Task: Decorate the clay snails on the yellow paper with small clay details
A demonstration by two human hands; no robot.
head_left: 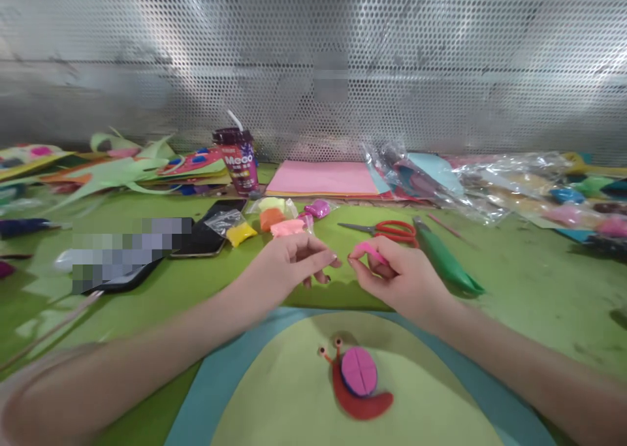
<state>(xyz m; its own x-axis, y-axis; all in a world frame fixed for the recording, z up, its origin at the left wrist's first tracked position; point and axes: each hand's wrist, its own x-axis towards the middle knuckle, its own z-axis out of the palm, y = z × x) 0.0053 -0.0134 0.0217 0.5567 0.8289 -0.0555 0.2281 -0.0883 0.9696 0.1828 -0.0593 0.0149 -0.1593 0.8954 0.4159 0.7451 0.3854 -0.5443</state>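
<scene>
My right hand (399, 270) pinches a bright pink strip of modelling clay (368, 250), which arches up over the fingertips. Opposite it, a small gap away, my left hand (306, 260) hovers with loosely bent, parted fingers and no object visible in it. Below both hands lies a pale green round sheet (274, 381) on blue paper (206, 381). On that sheet is a snail figure with a red clay body (360, 407), two eye stalks (330, 349) and a round pink shell (360, 371) marked by crossing lines.
Clay packets (272, 219) and red-handled scissors (392, 229) lie beyond my hands. A green clay bag (448, 256) is to the right. Phones (208, 230), a Meco cup (240, 162), pink paper (323, 177) and plastic bags (514, 172) stand before a perforated metal wall (294, 54).
</scene>
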